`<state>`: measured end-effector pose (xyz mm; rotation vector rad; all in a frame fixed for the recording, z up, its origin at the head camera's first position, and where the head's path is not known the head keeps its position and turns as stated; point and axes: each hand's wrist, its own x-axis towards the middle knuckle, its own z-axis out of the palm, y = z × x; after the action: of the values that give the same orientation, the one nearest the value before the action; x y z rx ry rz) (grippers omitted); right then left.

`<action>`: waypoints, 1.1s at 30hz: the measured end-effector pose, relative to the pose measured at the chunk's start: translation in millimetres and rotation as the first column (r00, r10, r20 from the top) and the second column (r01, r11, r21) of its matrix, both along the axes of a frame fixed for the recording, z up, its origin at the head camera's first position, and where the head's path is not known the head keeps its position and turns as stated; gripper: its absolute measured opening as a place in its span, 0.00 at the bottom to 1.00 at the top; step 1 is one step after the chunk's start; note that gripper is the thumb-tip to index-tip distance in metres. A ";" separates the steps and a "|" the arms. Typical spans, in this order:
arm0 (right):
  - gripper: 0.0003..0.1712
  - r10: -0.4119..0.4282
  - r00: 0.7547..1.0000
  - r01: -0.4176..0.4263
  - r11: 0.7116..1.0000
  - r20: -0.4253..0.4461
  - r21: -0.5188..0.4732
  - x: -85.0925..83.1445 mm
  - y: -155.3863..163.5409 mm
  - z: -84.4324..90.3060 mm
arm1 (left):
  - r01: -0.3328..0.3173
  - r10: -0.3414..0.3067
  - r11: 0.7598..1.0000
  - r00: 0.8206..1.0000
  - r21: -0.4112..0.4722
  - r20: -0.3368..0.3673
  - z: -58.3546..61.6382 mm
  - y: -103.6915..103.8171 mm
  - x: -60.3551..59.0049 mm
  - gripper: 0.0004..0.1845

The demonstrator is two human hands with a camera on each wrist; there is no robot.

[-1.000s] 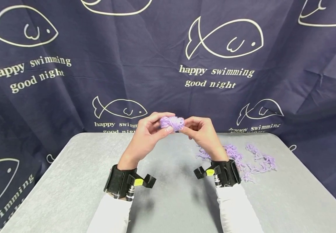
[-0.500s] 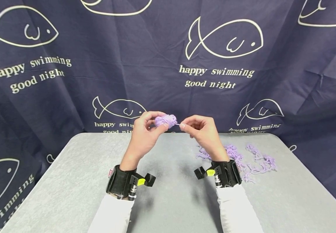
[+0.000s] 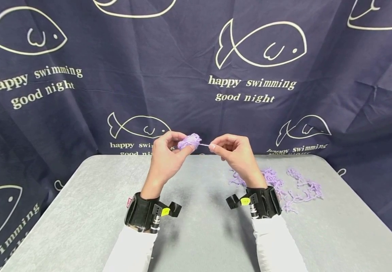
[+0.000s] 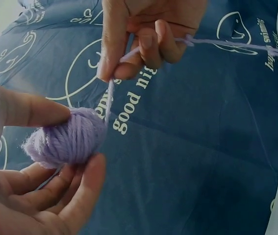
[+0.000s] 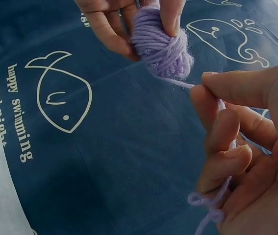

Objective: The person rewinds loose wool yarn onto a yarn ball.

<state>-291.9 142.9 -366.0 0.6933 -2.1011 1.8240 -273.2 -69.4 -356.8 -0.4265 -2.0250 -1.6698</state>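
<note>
A small ball of purple yarn (image 3: pixel 190 141) is held above the far edge of the table by my left hand (image 3: pixel 168 156), thumb on one side and fingers on the other. Level with it on the right, my right hand (image 3: pixel 235 153) pinches the yarn strand (image 3: pixel 204 144) between thumb and index finger. That strand runs taut from the ball to the fingertips. In the right wrist view the strand passes on through the curled fingers, and a small loop (image 5: pixel 205 199) hangs below the palm. The wound turns of the ball (image 4: pixel 75 137) show clearly in the left wrist view.
A loose tangle of purple yarn (image 3: pixel 304 185) lies on the right side of the grey table (image 3: pixel 196 234), partly hidden by my right wrist. Behind the table hangs a dark blue cloth (image 3: pixel 189 75) printed with fish and words. Each wrist wears a black camera strap (image 3: pixel 141 212).
My left hand has moved left with the yarn ball, away from the right hand. The two were touching at the ball; a short strand now stretches between them. The right hand has barely moved.
</note>
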 end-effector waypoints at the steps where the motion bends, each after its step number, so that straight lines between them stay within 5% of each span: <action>1: 0.05 0.001 1.000 -0.001 1.000 0.002 0.005 -0.2 -0.2 0.0 | -0.007 0.007 1.000 1.000 0.006 -0.002 -0.1 -0.2 -0.2 0.13; 12: 0.06 0.011 1.000 -0.012 0.991 0.011 0.131 2.0 -2.7 2.8 | -0.102 0.109 0.980 0.993 0.169 -0.032 -1.9 0.5 -3.1 0.13; 18: 0.03 0.053 0.998 -0.043 0.975 -0.044 0.216 10.6 -4.9 9.3 | -0.129 0.143 0.974 0.988 0.187 -0.064 -3.9 0.0 -4.5 0.13; 25: 0.02 0.103 0.989 -0.074 0.966 -0.104 0.249 21.5 -6.7 17.6 | -0.195 0.181 0.977 0.972 -0.083 -0.152 -10.9 -3.0 -7.8 0.12; 29: 0.02 0.092 0.985 -0.062 0.977 -0.143 0.202 23.9 -3.6 21.0 | -0.065 0.033 0.963 0.992 -0.262 -0.124 -11.2 -2.5 -5.4 0.12; 33: 0.02 0.050 0.985 -0.030 0.992 -0.166 0.120 22.4 1.7 21.7 | 0.110 -0.134 0.900 0.991 -0.421 -0.027 -9.8 -1.4 -2.7 0.12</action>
<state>-269.5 144.6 -344.4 0.8923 -2.1090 1.6096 -275.9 -70.8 -366.6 -0.7518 -2.3563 -1.2606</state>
